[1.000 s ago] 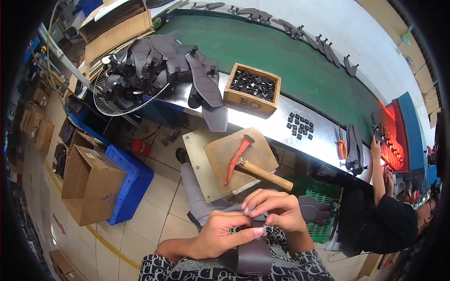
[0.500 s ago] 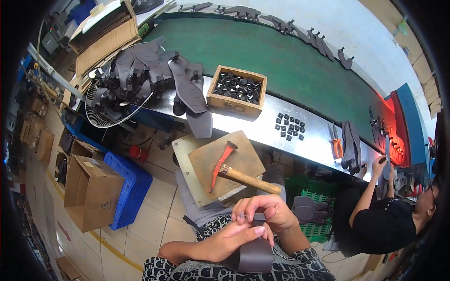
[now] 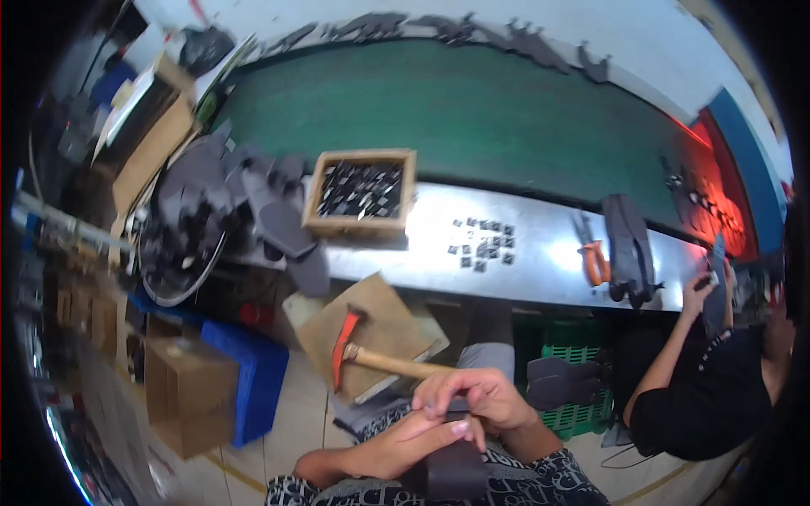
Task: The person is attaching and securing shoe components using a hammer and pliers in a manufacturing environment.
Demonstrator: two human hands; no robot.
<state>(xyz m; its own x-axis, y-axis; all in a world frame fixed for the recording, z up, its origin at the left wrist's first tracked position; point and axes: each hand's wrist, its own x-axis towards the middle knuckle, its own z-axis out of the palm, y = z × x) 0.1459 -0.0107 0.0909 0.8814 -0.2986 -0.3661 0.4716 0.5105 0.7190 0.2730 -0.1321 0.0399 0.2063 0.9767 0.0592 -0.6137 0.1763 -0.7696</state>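
Observation:
Low in front of my body, my left hand (image 3: 411,442) is closed around a dark brown shoe sole (image 3: 456,471). The sole's wide curved end hangs below the thumb. My right hand (image 3: 477,396) meets the left at the sole's upper part, its fingers bent and drawn together; whatever is between its fingertips is hidden. Just beyond my hands lies a hammer (image 3: 392,361) with a red head and wooden handle, on a brown square board (image 3: 405,316) over my lap.
A wooden box (image 3: 409,190) of small black pieces stands on the metal ledge, with several loose black pieces (image 3: 483,243) to its right. Beyond are orange-handled pliers (image 3: 596,263), soles (image 3: 629,244) and a green belt (image 3: 506,126). A co-worker (image 3: 700,379) sits at right; a wire basket (image 3: 181,291) stands left.
The view has swung, so the bench, box and board appear further left, and the picture is blurred. Both hands keep nearly the same hold on the sole.

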